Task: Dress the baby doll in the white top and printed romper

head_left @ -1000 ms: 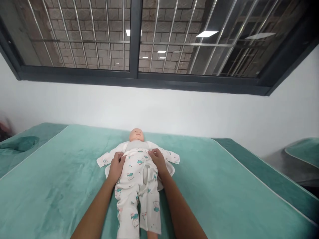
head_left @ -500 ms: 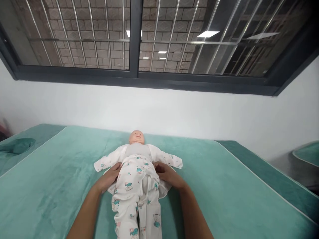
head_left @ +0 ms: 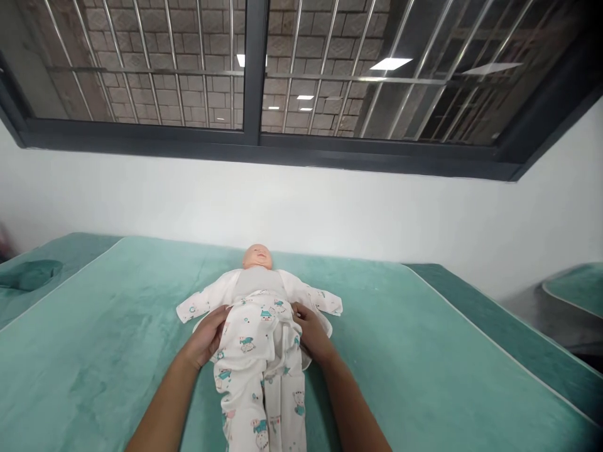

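Note:
A baby doll (head_left: 257, 257) lies on its back with its head toward the wall. It wears a white printed jacket (head_left: 214, 294), spread open at the sides, over a grey top (head_left: 258, 281). White baby pants (head_left: 257, 351) with small cartoon prints cover its waist and legs. At the left side of the waistband, my left hand (head_left: 210, 334) is closed on the pants' edge, its fingertips partly hidden by the cloth. On the opposite side my right hand (head_left: 311, 331) pinches the waistband, with the jacket's lower flap beneath it.
The doll rests on a bed with a green plush cover (head_left: 400, 364) edged in pale piping. A white wall (head_left: 330, 213) rises behind it, below a dark-framed window (head_left: 252, 141) with metal bars. Another green padded surface (head_left: 577, 287) stands at the far right.
My right hand has shifted slightly inward and up against the waistband. The pants' waist has moved a little, with its folds changed. My left hand stays at its side. The view has shifted slightly.

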The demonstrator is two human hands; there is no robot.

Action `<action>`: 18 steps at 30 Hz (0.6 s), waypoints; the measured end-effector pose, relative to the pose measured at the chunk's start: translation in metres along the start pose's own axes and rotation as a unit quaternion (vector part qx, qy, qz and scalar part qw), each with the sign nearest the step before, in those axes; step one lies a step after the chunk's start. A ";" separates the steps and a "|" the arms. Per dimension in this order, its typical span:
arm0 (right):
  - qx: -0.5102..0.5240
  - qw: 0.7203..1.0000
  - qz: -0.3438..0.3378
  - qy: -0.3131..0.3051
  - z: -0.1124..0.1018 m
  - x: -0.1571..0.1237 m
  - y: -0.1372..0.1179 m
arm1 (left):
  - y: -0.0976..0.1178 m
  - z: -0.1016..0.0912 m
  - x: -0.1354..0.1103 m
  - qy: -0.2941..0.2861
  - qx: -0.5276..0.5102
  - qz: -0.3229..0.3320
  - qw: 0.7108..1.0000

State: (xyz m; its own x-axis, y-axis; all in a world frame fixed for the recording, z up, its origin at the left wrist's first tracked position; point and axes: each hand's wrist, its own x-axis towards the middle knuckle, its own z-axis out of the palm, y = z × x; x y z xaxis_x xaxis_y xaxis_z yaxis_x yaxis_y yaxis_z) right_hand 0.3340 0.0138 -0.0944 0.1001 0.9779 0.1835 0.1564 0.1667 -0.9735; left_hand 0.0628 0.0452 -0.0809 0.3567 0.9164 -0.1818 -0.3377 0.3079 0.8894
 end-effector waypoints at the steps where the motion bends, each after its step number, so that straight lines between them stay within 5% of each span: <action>1: 0.006 1.000 0.010 0.004 0.001 0.000 0.001 | 0.000 0.001 0.000 0.006 -0.003 0.002 1.000; 8: 0.074 0.993 0.064 -0.070 0.001 -0.005 -0.019 | -0.001 0.009 0.000 0.035 0.030 0.028 0.999; 13: 0.014 0.991 -0.004 -0.132 0.003 -0.006 -0.033 | 0.002 0.014 -0.002 0.046 0.054 0.043 0.997; 18: 0.001 0.995 -0.055 -0.087 0.008 -0.004 -0.033 | 0.007 0.017 0.000 0.045 0.083 0.087 0.992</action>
State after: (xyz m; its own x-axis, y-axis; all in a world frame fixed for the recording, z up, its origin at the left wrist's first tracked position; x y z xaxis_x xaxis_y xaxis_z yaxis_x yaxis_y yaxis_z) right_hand 0.3203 0.0056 -0.0642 -0.0895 0.9607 0.2629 0.1548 0.2741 -0.9492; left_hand 0.0758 0.0431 -0.0678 0.2241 0.9734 -0.0486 -0.2367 0.1028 0.9661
